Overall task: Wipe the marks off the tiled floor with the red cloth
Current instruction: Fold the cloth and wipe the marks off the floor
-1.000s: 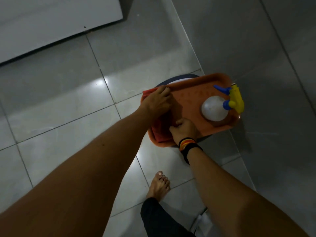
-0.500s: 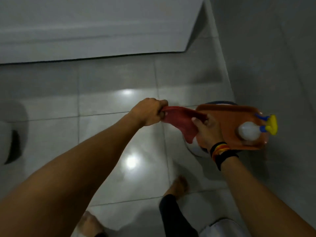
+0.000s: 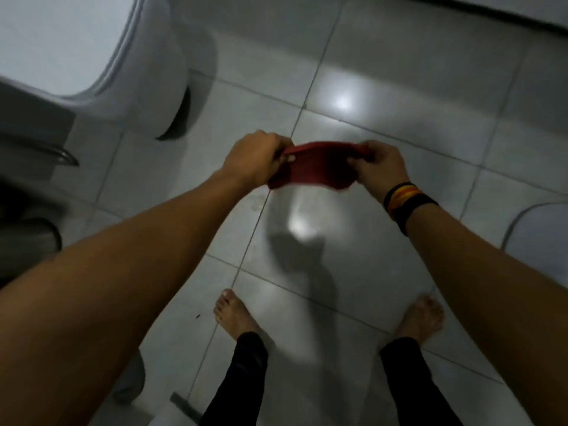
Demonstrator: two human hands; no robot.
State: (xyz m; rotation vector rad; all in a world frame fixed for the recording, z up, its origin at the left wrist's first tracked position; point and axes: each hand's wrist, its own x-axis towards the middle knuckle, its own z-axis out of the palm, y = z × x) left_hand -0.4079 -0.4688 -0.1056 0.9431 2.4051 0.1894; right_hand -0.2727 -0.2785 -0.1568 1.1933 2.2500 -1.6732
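The red cloth (image 3: 313, 166), soft and finely ribbed, is held stretched between both hands above the glossy grey tiled floor (image 3: 384, 124). One end is gripped by the clenched left hand (image 3: 255, 159), the other pinched by the right hand (image 3: 379, 170). A faint brownish mark (image 3: 256, 202) is seen beside a grout line below the cloth.

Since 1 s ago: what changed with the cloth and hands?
The red cloth came off the orange tray, which is now out of view with the spray bottle. Both hands, left hand and right hand, now stretch it in the air over the tiled floor, between a toilet and the feet. Unchanged: both hands stay on the cloth; no wiping yet.
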